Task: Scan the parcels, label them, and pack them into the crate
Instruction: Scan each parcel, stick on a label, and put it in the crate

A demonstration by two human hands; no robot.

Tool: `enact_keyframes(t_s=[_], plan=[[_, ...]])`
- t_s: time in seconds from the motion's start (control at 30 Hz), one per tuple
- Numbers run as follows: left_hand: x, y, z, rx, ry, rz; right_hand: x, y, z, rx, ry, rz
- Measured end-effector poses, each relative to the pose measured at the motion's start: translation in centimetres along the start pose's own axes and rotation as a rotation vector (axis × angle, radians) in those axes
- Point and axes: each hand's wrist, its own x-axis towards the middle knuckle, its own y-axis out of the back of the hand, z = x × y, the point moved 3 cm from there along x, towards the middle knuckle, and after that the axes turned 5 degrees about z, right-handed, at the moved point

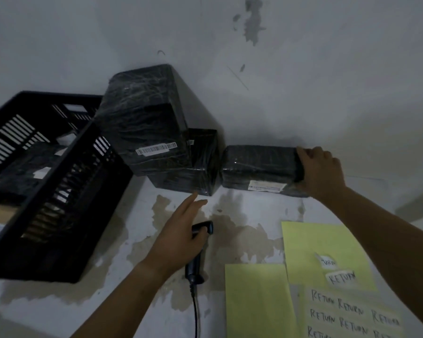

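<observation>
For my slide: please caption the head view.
Right hand grips a wrapped parcel; left hand over the scanner, beside the crate.

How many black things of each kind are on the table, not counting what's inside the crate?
Black plastic-wrapped parcels: 3
Black slatted plastic crate: 1
Black corded handheld barcode scanner: 1
Total: 5

the person's bare left hand (178,232) and bare right hand (320,172) are uncovered from fingertips to wrist. each joins a long, slim, bare arm, the left forearm (122,301) and the right forearm (388,230), both unclothed as far as the picture's edges show them. knuckles and finger joints stand out on the right hand. dim light blurs finer detail.
</observation>
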Motion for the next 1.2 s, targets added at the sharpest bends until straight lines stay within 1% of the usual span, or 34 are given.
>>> enact_keyframes(t_s=[0.07, 0.17, 0.23, 0.27, 0.37, 0.47, 0.53, 0.67, 0.73, 0.8, 0.87, 0.93, 1.03, 1.1, 1.2], plan=[[-0.5, -0.2, -0.4, -0.032, 0.042, -0.015, -0.5, -0.1, 0.0, -0.042, -0.008, 0.033], [-1.7, -0.5, -0.8, -0.128, 0.114, -0.021, -1.0, 0.3, 0.0, 0.006, 0.028, -0.009], [-1.9, -0.5, -0.9, -0.223, 0.192, 0.012, -1.8, 1.1, 0.1, 0.158, -0.01, -0.073], [-1.9, -0.3, -0.9, -0.289, 0.252, 0.035, -2.4, 1.7, 0.3, 0.225, -0.036, -0.076], [-1.8, 0.6, 0.2, -0.533, 0.423, 0.056, -5.1, 3.9, 1.3, 0.346, -0.124, -0.009], [-2.1, 1.2, 1.1, -0.659, 0.455, 0.029, -8.9, 6.9, 1.7, 0.525, -0.235, -0.002], [-2.8, 1.6, 1.7, -0.69, 0.453, -0.019, -11.8, 9.3, 0.6, 0.745, -0.378, -0.027], [-4.4, 2.3, 2.3, -0.76, 0.41, -0.17, -17.1, 12.9, -6.4, 1.378, -0.74, -0.197], [-5.6, 2.5, 2.0, -0.841, 0.396, -0.255, -18.7, 13.6, -10.7, 1.592, -0.881, -0.285], [-7.1, 3.4, 1.3, -0.914, 0.384, -0.278, -20.0, 13.7, -14.5, 1.685, -0.984, -0.344], [-8.6, 5.0, -0.5, -0.948, 0.407, -0.238, -21.0, 13.6, -17.9, 1.732, -1.022, -0.367], [-9.9, 6.5, -3.1, -0.946, 0.436, -0.168, -22.2, 13.0, -20.9, 1.764, -1.055, -0.385], [-12.0, 8.2, -6.9, -0.958, 0.498, 0.0, -23.6, 12.0, -25.3, 1.84, -1.094, -0.376], [-13.8, 8.2, -9.2, -1.091, 0.588, 0.068, -24.1, 11.3, -28.6, 1.93, -1.126, -0.373], [-15.6, 7.4, -10.4, -1.298, 0.694, 0.049, -24.9, 10.2, -33.5, 2.008, -1.14, -0.447]])
